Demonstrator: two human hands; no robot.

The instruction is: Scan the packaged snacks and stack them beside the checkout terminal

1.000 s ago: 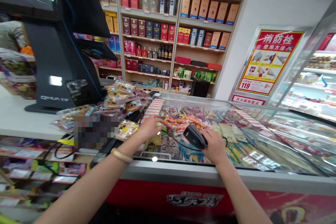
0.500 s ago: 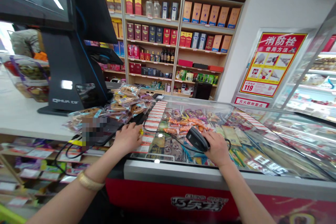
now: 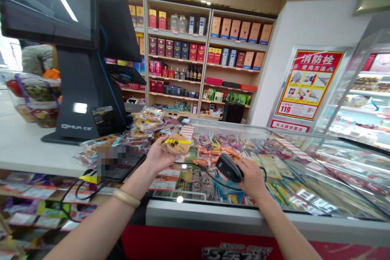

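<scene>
My left hand (image 3: 161, 155) is closed on a wrapped cookie (image 3: 177, 144), round and brown with a yellow strip on its clear packaging. It holds the cookie up above the left side of the glass-topped freezer (image 3: 213, 207). In my right hand (image 3: 251, 176) is a black barcode scanner (image 3: 229, 167), its head pointing left over the glass. The scanner's cable (image 3: 210, 166) trails across the freezer top. A heap of similar wrapped cookies (image 3: 149, 120) lies on the counter beyond my left hand.
A black cash register (image 3: 88, 89) stands on the white counter (image 3: 27, 142). Behind it are clear tubs of food (image 3: 41, 93). Shelves of boxed goods (image 3: 183, 48) line the back wall. A dark pad with cables (image 3: 128, 162) sits at the counter's edge.
My left hand has risen and turned, bringing the wrapped cookie into plain view. My right hand keeps the scanner in nearly the same place. The camera view has tilted up a little.
</scene>
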